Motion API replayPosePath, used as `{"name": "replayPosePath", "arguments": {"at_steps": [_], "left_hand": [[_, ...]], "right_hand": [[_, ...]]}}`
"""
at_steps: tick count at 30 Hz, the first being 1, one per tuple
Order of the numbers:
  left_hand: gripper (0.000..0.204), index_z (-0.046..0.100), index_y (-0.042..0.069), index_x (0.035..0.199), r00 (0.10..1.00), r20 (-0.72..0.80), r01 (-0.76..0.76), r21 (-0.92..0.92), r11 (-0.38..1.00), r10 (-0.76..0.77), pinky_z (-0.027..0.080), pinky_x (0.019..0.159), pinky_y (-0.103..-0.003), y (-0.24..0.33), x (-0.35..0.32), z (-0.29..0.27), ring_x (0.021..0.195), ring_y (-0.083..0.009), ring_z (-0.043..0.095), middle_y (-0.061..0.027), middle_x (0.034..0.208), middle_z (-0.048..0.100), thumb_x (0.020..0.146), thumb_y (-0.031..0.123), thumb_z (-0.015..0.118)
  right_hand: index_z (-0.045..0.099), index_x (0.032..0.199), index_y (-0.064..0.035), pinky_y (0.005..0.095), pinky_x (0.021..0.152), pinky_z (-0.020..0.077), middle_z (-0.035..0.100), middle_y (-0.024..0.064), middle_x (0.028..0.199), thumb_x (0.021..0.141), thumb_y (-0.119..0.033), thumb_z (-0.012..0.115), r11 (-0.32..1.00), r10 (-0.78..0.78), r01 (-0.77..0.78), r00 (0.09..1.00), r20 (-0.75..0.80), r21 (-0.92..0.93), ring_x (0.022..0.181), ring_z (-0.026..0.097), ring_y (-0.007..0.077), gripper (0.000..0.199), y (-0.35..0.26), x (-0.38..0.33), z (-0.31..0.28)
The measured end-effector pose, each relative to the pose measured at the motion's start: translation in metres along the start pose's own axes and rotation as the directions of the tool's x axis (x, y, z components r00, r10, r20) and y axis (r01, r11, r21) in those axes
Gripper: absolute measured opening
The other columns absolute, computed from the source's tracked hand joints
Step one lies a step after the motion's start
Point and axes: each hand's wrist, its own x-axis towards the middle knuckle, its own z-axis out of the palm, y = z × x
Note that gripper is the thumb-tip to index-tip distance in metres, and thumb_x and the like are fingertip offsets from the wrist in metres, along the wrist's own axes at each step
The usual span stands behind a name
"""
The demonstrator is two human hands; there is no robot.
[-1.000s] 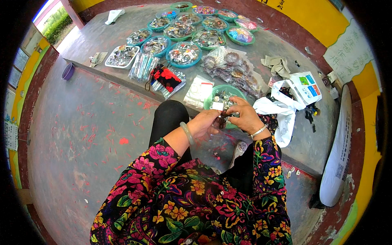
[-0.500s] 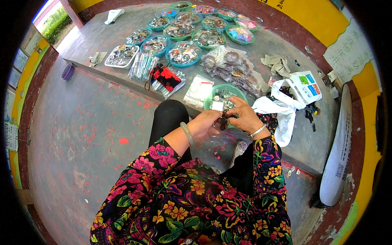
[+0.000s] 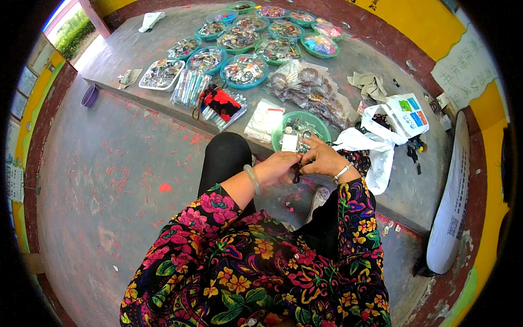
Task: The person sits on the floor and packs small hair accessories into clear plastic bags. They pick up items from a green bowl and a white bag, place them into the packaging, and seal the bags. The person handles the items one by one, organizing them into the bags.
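My left hand (image 3: pixel 277 168) and my right hand (image 3: pixel 325 159) meet over my lap, their fingertips pinched together. Between them hangs a small dark brown, strand-like item (image 3: pixel 296 173), mostly covered by my fingers. Just beyond the fingertips is a small white card (image 3: pixel 289 143); whether it is joined to the dark item or lies in the basket, I cannot tell. Right behind my hands stands a round green basket (image 3: pixel 323 125) of small plastic-wrapped pieces. Flat clear packets with white cards (image 3: pixel 265 121) lie to its left.
Many round baskets (image 3: pixel 244 80) of bagged trinkets fill the raised ledge. Nearby lie a red-and-black pouch (image 3: pixel 222 103), bundled pens (image 3: pixel 190 89) and a heap of clear bags (image 3: pixel 313 90). A white plastic bag (image 3: pixel 380 163) sits at the right; the ledge edge (image 3: pixel 180 121) crosses diagonally.
My fingers have shifted slightly and closed further over the dark item, so less of it shows. My right hand has moved a little down; the surroundings stay the same.
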Motion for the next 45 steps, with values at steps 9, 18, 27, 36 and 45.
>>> {"name": "replayPosePath", "arguments": {"at_steps": [9,18,27,36,45], "left_hand": [[0.026,0.056,0.005,0.094,1.0,0.0,-0.009,-0.046,0.999,0.009,0.037,0.036,-0.021,-0.009,0.005,0.0,0.043,-0.0091,0.046,-0.0015,0.068,0.054,0.089,0.026,0.041],[0.026,0.055,0.006,0.09,1.0,-0.026,-0.009,-0.027,1.0,0.008,0.033,0.034,-0.021,-0.01,0.007,0.001,0.042,-0.0083,0.045,-0.0008,0.065,0.052,0.09,0.027,0.04],[0.021,0.057,0.006,0.097,0.994,0.056,-0.089,-0.106,0.99,0.095,0.037,0.044,-0.017,0.003,0.003,-0.012,0.062,-0.0032,0.051,0.0028,0.076,0.057,0.083,0.022,0.058],[0.016,0.06,0.001,0.088,0.999,-0.01,-0.04,0.095,0.995,0.041,0.044,0.063,-0.022,-0.021,0.025,-0.018,0.069,-0.0084,0.053,-0.0006,0.079,0.059,0.072,0.002,0.066],[0.015,0.059,0.0,0.082,0.99,-0.034,-0.123,0.246,0.961,0.135,0.044,0.065,-0.023,-0.022,0.026,-0.022,0.069,-0.0094,0.053,-0.0018,0.077,0.058,0.07,-0.002,0.066]], "right_hand": [[0.067,0.066,-0.0118,0.0432,0.107,0.0086,0.065,0.0018,0.078,0.063,-0.024,0.066,0.997,-0.079,0.08,0.992,0.101,-0.013,0.12,0.038,0.0308,0.013,0.01,0.005,0.009],[0.068,0.069,-0.0156,0.0442,0.104,0.0161,0.065,0.0018,0.082,0.065,-0.026,0.062,0.978,-0.182,0.195,0.971,0.153,-0.076,0.117,0.04,0.0334,0.013,0.015,0.01,0.018],[0.068,0.077,-0.0074,0.0349,0.093,0.0328,0.062,0.0123,0.098,0.068,-0.019,0.067,0.939,0.152,-0.075,0.966,-0.21,0.335,0.112,0.046,0.0277,0.015,0.015,-0.006,-0.006],[0.069,0.076,-0.0099,0.0363,0.101,0.0258,0.064,0.0107,0.089,0.068,-0.022,0.065,0.971,0.109,-0.054,0.967,-0.23,0.233,0.11,0.048,0.0264,0.015,0.009,-0.007,-0.004],[0.069,0.074,-0.0111,0.0391,0.105,0.0199,0.064,0.0114,0.088,0.069,-0.022,0.064,0.986,0.056,-0.012,0.964,-0.259,0.168,0.113,0.045,0.0276,0.013,0.006,-0.007,-0.003]]}}
